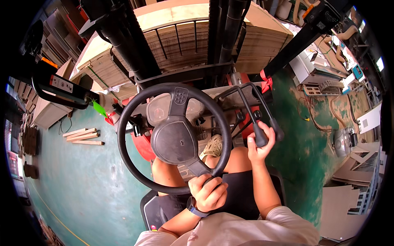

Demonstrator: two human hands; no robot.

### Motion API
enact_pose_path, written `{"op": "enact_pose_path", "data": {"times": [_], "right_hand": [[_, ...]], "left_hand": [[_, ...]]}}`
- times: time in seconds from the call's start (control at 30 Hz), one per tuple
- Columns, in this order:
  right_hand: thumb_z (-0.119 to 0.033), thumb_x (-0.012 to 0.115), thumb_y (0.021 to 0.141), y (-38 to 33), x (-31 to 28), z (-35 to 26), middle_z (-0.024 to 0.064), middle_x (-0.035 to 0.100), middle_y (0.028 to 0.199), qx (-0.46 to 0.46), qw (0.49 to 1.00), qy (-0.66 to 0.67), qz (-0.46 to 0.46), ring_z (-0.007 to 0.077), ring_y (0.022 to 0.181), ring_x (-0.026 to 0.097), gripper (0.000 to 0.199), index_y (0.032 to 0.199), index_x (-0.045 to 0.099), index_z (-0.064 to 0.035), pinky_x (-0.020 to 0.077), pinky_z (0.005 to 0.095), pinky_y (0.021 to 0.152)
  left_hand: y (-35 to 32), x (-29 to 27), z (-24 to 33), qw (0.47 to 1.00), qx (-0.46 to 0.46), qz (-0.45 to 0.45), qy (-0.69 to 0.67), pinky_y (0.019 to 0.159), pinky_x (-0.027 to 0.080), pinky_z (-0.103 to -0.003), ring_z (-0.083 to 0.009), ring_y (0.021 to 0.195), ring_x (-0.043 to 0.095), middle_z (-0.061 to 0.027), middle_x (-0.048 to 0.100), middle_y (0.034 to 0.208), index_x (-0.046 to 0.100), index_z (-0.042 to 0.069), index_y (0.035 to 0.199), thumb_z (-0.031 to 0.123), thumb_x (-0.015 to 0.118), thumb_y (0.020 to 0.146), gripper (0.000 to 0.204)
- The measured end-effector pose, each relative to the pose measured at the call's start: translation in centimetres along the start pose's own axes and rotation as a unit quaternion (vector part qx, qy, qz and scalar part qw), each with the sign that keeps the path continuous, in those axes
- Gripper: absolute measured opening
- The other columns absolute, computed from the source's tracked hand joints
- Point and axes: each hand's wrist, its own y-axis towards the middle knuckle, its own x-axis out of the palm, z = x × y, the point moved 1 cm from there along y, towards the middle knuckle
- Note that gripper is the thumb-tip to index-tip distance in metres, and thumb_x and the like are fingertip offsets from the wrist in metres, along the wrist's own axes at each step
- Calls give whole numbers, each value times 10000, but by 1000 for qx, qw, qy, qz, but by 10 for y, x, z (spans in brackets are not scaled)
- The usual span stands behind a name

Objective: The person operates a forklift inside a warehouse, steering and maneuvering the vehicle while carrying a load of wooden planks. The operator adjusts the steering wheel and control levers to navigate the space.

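Note:
I sit at the black steering wheel (125, 143) of a forklift. At the wheel's lower rim my left hand (208, 192), with a watch (196, 207) on its wrist, is closed around a dark spinner knob (210, 181). To the right of the wheel, my right hand (262, 148) has its fingers around the black grip of a control lever (258, 134). A second lever (278, 130) stands just right of that hand. Behind the wheel are round gauges (158, 111), partly hidden. One foot in a light clog (213, 146) shows below the dash.
Beyond the black mast (131, 49) stands a large stack of boards (180, 41). Wooden strips (84, 136) lie on the green floor (86, 176) at left. Cables, a grey machine (344, 141) and flat panels (336, 205) are at right. Red ribbon (266, 81) hangs on the frame post.

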Motion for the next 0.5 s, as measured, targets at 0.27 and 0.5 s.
{"op": "enact_pose_path", "data": {"times": [0.27,0.5], "right_hand": [[-230,760,877,14,3,143,175,637,1319,16,850,-432,-303,395,1262,555,420,1257,685,-66,462,502,1071],[-159,741,904,-26,-16,82,166,643,977,50,908,-290,-298,415,1040,587,180,889,652,-4,489,505,909]], "left_hand": [[7,6,4,1000,2,0,-11,813,447,-405,-302,911,615,-37,676,1006,725,151,918,53,742,613,320],[-3,-2,1,1000,-3,1,10,827,458,-415,-317,937,603,-37,676,1022,713,151,912,45,732,624,308]]}}
